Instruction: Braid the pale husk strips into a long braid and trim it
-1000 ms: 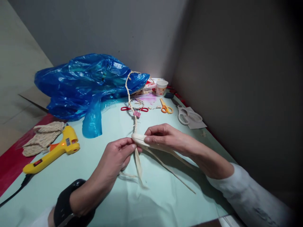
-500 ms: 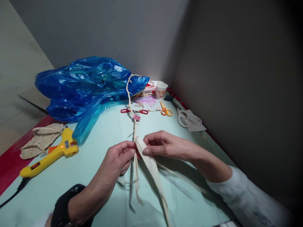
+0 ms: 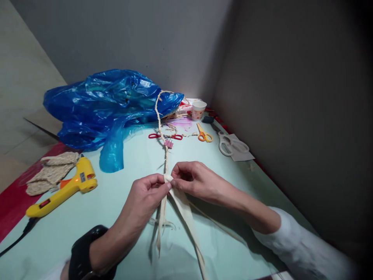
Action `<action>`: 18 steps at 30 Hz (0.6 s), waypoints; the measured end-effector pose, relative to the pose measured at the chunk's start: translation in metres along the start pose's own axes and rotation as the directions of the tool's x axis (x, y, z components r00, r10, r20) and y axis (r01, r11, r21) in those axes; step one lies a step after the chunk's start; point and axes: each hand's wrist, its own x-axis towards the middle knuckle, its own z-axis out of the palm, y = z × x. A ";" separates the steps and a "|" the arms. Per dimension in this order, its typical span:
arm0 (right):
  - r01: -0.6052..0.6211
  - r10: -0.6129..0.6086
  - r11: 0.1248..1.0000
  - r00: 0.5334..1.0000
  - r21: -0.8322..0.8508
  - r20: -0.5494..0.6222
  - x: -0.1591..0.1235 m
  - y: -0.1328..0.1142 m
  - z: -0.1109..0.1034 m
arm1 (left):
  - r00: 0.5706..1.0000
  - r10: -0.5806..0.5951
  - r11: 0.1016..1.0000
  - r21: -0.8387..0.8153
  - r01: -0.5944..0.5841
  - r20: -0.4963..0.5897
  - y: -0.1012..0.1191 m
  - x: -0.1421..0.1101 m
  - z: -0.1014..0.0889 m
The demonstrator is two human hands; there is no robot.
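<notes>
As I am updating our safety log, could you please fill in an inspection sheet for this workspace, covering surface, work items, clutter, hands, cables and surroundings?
Surface: pale green table, red along parts of its edge.
Work items: braid with a pink clip on it; pale strips at its near end.
Clutter: blue bag, glue gun with an orange light showing, woven piece, cup, orange scissors, white scissors.
Hands: left hand and right hand both bare, pinching the strips where they meet the braid.
Cables: black cord from the glue gun, leaving view at left.
Surroundings: grey walls ahead and right; other people, nothing seen.
</notes>
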 end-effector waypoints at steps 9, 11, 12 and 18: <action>-0.034 0.035 0.999 0.999 0.033 -0.041 0.000 0.002 0.007 | 0.999 -0.006 1.000 0.016 0.005 0.042 -0.002 -0.002 0.000; -0.044 0.045 0.997 0.999 0.063 -0.011 0.001 0.002 0.004 | 0.999 -0.014 0.999 0.031 0.013 0.042 -0.002 -0.002 0.000; -0.049 0.049 0.996 0.999 0.077 0.005 0.001 0.002 0.003 | 0.999 -0.009 0.999 0.043 0.007 0.040 -0.001 -0.001 0.000; -0.111 0.104 0.980 0.993 0.166 0.049 0.002 0.000 0.002 | 0.996 0.069 0.993 0.091 -0.074 0.052 -0.001 0.001 -0.002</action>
